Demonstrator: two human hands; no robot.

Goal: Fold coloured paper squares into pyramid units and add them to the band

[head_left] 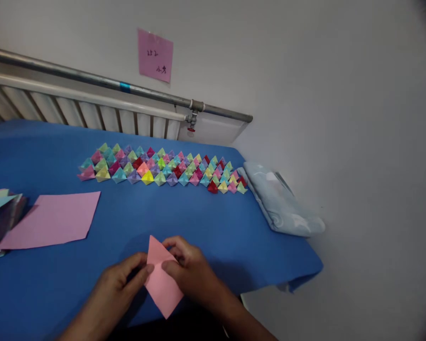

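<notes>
A folded piece of pink paper (164, 289) is held up near the front edge of the blue-covered table (135, 215). It has a pointed top and bottom, with a crease across its upper part. My left hand (119, 284) pinches its left edge between thumb and fingers. From the right, my right hand (191, 270) grips it with the thumb on the front face and the fingers behind. Farther back, rows of small folded paper boats (159, 178) in many colours stand close together.
Pink sheets (58, 220) lie at the left, beside a stack of coloured paper (0, 213). A folded light-blue cloth (284, 201) rests at the right edge by the wall. Behind the table run a metal pipe (92, 78) and a radiator (88, 113); a pink note (155, 56) hangs above.
</notes>
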